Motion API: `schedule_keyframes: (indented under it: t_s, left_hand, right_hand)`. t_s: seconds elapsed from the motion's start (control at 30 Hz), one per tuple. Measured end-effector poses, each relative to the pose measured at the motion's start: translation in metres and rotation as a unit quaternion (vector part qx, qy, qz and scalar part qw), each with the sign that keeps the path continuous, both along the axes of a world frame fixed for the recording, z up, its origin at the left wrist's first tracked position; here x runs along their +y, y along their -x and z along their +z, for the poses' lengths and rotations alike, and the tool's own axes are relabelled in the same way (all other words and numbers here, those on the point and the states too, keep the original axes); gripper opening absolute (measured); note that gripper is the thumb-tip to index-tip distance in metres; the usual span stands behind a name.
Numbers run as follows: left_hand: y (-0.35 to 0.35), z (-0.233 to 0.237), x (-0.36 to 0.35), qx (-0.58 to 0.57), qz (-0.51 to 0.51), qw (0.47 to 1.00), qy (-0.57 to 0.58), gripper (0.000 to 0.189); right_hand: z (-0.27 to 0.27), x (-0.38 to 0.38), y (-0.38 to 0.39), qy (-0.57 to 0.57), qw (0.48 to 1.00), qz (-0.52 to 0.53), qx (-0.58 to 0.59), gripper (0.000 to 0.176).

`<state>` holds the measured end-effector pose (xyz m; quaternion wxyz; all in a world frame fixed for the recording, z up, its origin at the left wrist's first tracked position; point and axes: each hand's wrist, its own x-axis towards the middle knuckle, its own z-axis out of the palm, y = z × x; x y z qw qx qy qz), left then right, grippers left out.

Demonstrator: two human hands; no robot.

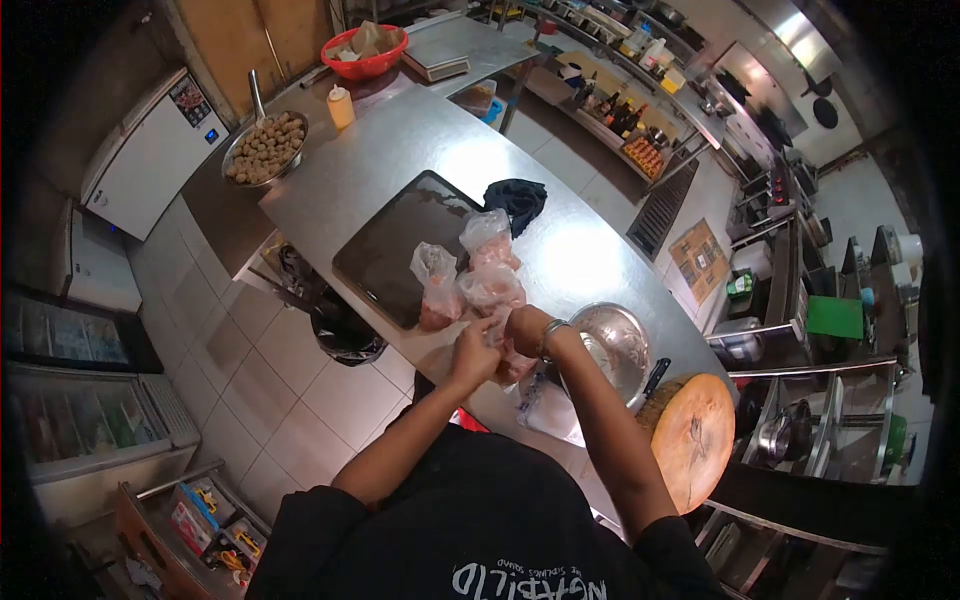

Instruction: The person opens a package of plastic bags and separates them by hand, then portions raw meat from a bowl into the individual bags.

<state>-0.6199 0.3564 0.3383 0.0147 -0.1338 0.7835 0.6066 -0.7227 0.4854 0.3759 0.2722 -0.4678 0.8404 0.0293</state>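
Observation:
My left hand [474,354] and my right hand [527,328] are close together at the near edge of the steel table, both closed on a clear plastic bag [514,369] with pinkish contents. Just beyond them lies another filled bag [492,286], with a further one [488,238] behind it. To the left, a knotted bag [437,289] rests at the edge of a dark tray [398,245]. A black cloth [516,204] lies beyond the tray's right corner. On the right of my right hand is a metal bowl [626,350], partly hidden by my forearm.
A round wooden chopping block [694,440] sits at the right, with a black-handled knife [655,376] beside it. Farther off are a pan of brown balls [264,150], a sauce bottle [340,107], a red basket [364,66] and a scale [435,62]. A plastic pack [550,407] lies near my right forearm.

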Motion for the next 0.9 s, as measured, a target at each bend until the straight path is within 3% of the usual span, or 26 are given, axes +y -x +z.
schedule_keyframes:
  t_s: [0.13, 0.23, 0.3, 0.47, 0.63, 0.7, 0.77, 0.8, 0.83, 0.87, 0.9]
  left_hand:
    - [-0.003, 0.013, 0.015, 0.113, -0.015, 0.993, -0.002, 0.054]
    - [0.001, 0.008, 0.014, 0.094, -0.03, 0.994, -0.046, 0.056]
    - [0.003, 0.002, 0.013, 0.098, -0.034, 0.995, -0.013, 0.057]
    - [0.004, 0.003, 0.004, 0.113, -0.064, 0.992, -0.008, 0.058]
    - [-0.002, 0.002, -0.02, 0.106, -0.099, 0.982, -0.118, 0.058]
    - [-0.011, 0.011, -0.045, 0.097, 0.012, 0.995, 0.005, 0.06]
    - [-0.01, -0.011, -0.076, 0.096, 0.146, 0.984, 0.026, 0.074]
    - [-0.006, -0.02, -0.091, 0.096, 0.145, 0.984, 0.025, 0.074]
    - [0.002, -0.029, -0.106, 0.118, 0.136, 0.976, 0.121, 0.082]
    - [0.01, -0.037, -0.114, 0.137, 0.125, 0.959, 0.215, 0.09]
    - [0.019, -0.049, -0.115, 0.136, 0.126, 0.959, 0.213, 0.09]
  right_hand:
    - [-0.002, 0.002, -0.005, 0.012, 0.999, -0.036, -0.004, 0.02]
    - [0.003, 0.005, -0.017, -0.026, 0.996, -0.083, -0.008, 0.023]
    - [-0.002, 0.001, -0.029, 0.029, 0.965, -0.259, 0.017, 0.022]
    - [-0.032, 0.004, -0.034, 0.06, 0.979, -0.187, 0.055, 0.019]
    - [-0.028, 0.006, -0.029, 0.098, 0.972, -0.205, 0.059, 0.015]
    - [-0.006, 0.015, -0.032, 0.111, 0.972, -0.204, 0.032, 0.017]
    - [0.011, 0.022, -0.033, 0.127, 0.971, -0.203, 0.009, 0.02]
    - [0.016, 0.027, -0.036, 0.19, 0.954, -0.231, -0.015, 0.022]
    - [0.019, 0.03, -0.038, 0.252, 0.932, -0.258, -0.04, 0.023]
    - [0.022, 0.032, -0.04, 0.249, 0.932, -0.26, -0.04, 0.023]
    - [0.025, 0.033, -0.041, 0.274, 0.916, -0.288, -0.05, 0.022]
